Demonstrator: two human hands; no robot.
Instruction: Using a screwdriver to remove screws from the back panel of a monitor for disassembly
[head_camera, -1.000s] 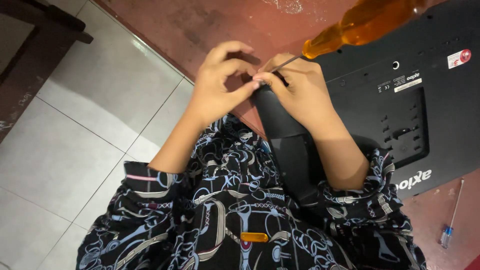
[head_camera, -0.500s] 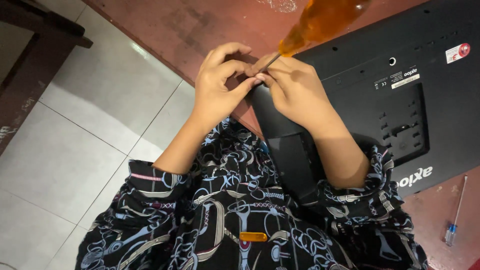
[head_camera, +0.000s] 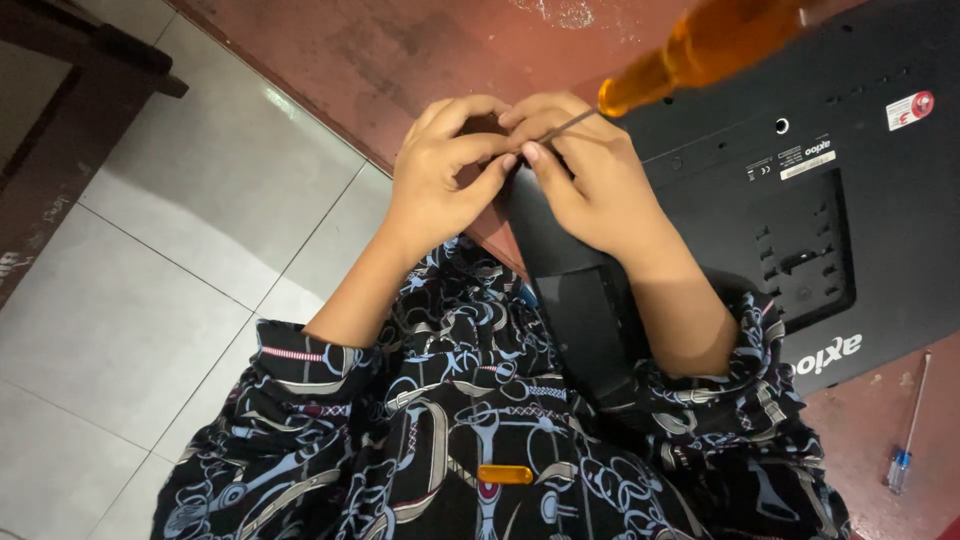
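A screwdriver with a translucent orange handle is being held by its thin metal shaft, right where the shaft disappears among the fingertips of both hands. Its long axis is running diagonally, from the fingers up and away toward the far right, so that the handle is being left free in the air above the desk, and its smooth, rounded grip is blurred. The right hand is nearer the shaft and is being closed around it with curled fingers; the left hand is being pressed against it from the other side, thumb and forefinger pinched together at the tip. What lies under the tip cannot be told, since it is hidden by the fingers. Beneath the hands, the matte black plastic stand of a monitor is being reached over; the monitor is lying face down, its ribbed, vented back upward, near the front edge of the worn reddish desk. A second, slim screwdriver with a blue handle is lying well apart, toward the right end. Pale floor tiles are showing left of the desk's edge.
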